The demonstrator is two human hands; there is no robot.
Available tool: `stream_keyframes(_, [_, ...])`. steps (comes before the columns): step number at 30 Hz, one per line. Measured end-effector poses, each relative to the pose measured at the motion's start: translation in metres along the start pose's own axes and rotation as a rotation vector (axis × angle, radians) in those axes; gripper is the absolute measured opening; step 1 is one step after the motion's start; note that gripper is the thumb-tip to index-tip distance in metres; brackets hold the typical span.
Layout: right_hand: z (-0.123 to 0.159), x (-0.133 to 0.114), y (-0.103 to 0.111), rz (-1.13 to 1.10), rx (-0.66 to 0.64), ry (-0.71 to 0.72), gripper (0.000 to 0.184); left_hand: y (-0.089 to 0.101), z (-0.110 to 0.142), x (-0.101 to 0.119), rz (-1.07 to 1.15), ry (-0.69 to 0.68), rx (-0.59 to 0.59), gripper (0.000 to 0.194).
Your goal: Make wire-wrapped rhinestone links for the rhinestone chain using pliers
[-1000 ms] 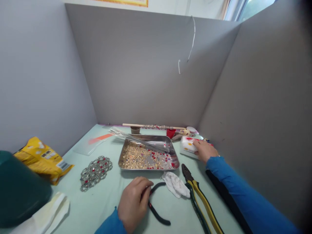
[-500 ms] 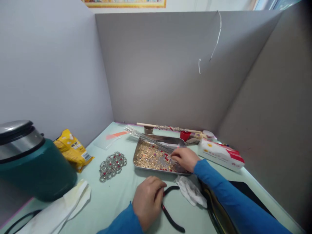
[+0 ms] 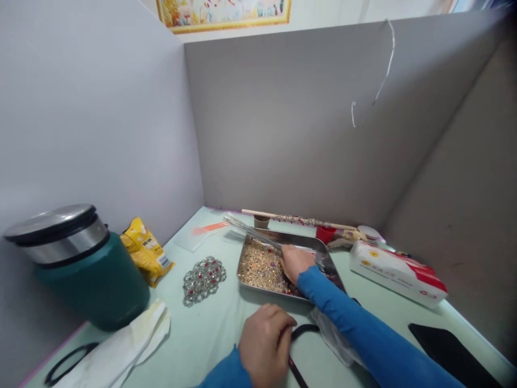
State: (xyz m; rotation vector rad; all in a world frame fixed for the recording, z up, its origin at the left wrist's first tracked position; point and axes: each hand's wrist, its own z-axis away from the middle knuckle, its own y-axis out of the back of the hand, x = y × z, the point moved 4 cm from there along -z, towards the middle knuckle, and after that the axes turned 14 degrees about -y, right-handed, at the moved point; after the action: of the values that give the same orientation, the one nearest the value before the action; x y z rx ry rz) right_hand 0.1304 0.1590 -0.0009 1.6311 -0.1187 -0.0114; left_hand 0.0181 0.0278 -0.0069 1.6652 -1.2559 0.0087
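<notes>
My right hand reaches over the metal tray, its curled fingertips down at the gold, clear and red beads. A bundle of thin silver wires lies across the tray's rim, its near end beside my fingers. What those fingers pinch, if anything, is hidden. My left hand is closed with thumb and forefinger together, low over the table; I cannot make out what it holds. Right beside it are the dark curved handles of small pliers, their head hidden behind the hand. A beaded openwork piece lies left of the tray.
At left stand a green flask and a yellow packet, with folded tissue in front. A tissue pack and a black flat object lie at right. Behind the tray is a bead-wrapped stick. Grey panels enclose the table.
My right hand has left the tissue pack and moved left into the tray, onto the beads. The left hand stays closed beside the pliers. The view has swung left, showing more of the flask.
</notes>
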Motion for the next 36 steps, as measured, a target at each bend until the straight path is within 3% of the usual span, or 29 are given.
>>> stream_keyframes(13, [0.009, -0.008, 0.002, -0.059, -0.056, 0.153, 0.028, 0.003, 0.001, 0.000, -0.005, -0.017, -0.006, 0.022])
stream_keyframes(20, [0.015, -0.017, 0.002, -0.072, -0.257, 0.351, 0.023, 0.001, 0.002, -0.002, -0.009, -0.025, 0.003, 0.022])
stream_keyframes(24, [0.004, 0.000, 0.008, -0.010, -0.268, 0.252, 0.022, 0.000, 0.002, -0.002, -0.006, -0.028, 0.000, 0.022])
stream_keyframes(28, [-0.007, 0.012, 0.015, 0.037, -0.178, 0.099, 0.024, 0.002, 0.002, -0.002, -0.003, -0.019, -0.005, 0.023])
stream_keyframes(32, [-0.008, 0.006, 0.012, 0.052, -0.102, 0.017, 0.026, 0.006, 0.000, -0.003, -0.006, 0.010, 0.032, 0.023])
stream_keyframes(36, [-0.005, -0.001, 0.009, 0.025, -0.077, 0.035, 0.026, 0.011, -0.002, -0.007, 0.003, 0.023, 0.108, 0.027])
